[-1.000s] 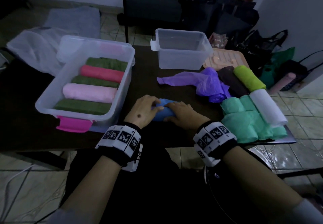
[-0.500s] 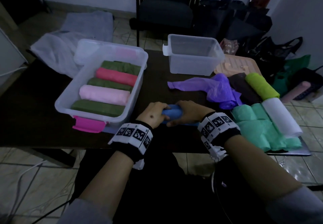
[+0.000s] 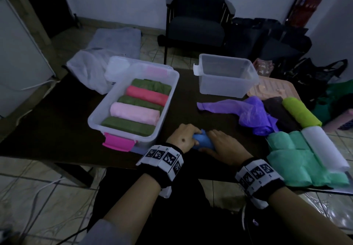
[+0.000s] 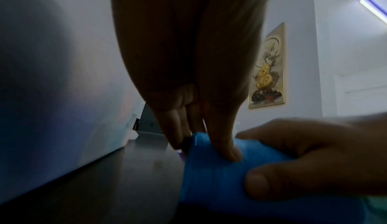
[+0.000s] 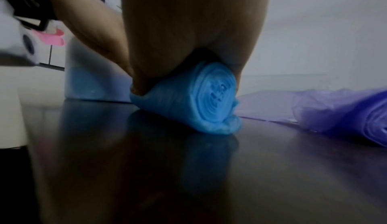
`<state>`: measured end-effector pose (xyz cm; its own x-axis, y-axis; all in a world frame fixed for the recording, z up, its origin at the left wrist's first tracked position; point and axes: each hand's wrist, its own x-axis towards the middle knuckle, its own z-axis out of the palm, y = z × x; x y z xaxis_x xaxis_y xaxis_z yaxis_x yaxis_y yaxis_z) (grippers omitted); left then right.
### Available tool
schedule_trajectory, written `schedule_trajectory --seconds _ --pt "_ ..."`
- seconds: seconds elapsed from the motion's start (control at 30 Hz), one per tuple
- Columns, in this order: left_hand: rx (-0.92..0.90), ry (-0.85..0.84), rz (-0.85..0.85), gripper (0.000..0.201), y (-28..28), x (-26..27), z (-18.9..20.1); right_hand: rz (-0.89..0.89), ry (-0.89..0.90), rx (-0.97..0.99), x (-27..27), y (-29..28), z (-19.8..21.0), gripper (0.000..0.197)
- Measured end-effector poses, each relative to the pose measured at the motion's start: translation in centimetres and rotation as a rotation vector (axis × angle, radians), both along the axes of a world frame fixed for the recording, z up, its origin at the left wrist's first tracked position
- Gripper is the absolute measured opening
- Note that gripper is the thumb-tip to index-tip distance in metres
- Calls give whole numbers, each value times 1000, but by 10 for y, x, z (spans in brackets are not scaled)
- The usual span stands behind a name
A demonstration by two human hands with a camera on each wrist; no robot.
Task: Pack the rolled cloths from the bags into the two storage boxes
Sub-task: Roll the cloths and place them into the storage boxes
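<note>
Two clear storage boxes stand on the dark table [image 3: 57, 130]. The near box [image 3: 168, 99], with a pink latch [image 3: 118, 142] at its front, holds five rolled cloths in a row: three green, one red, one pale pink [image 3: 134, 113]. The far box [image 3: 226, 76] holds nothing visible. Just beside the near box's front corner, one blue roll [image 3: 203, 143] lies on the table at its near edge, and both hands are on it: the left hand [image 3: 181, 138] pinches its left end with curled fingertips [image 4: 228, 151], and the right hand [image 3: 222, 147] wraps over the top, thumb and fingers curled round it. Its spiral end [image 5: 213, 93] faces the right wrist camera. To the right lie a crumpled purple bag [image 3: 252, 114], one dark roll [image 3: 278, 113], one yellow-green roll [image 3: 300, 113], one white roll [image 3: 322, 149] and a heap of mint-green rolls [image 3: 294, 160] whose number I cannot tell. A peach lid [image 3: 271, 90] lies behind them, and a dark armchair [image 3: 198, 21] stands beyond the table.
</note>
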<state>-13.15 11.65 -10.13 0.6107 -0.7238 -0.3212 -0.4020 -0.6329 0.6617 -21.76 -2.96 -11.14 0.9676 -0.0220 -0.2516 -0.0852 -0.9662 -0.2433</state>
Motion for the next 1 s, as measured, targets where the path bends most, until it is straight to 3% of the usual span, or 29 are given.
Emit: schedule_trajectory --seconds 0.13,0.27,0.33,0.47,0.67,0.83,1.0 --pt "-47 -76 31 49 -1 0 20 -80 -15 79 0 3 2 52" --pt "-294 -141 111 47 10 4 64 -212 -161 243 12 7 10 50" --pt "-402 -161 181 43 24 9 93 -247 -270 294 26 11 22 53" --pt "-448 -365 394 38 71 29 126 -234 -407 301 64 30 63 49" --pt "-363 -401 824 37 146 44 92 -57 -552 78 143 72 108 59" --pt "-226 -147 958 42 159 45 58 37 -387 -121 193 92 106 65" --pt "-215 -154 1026 37 153 49 54 71 -205 -263 222 98 94 69"
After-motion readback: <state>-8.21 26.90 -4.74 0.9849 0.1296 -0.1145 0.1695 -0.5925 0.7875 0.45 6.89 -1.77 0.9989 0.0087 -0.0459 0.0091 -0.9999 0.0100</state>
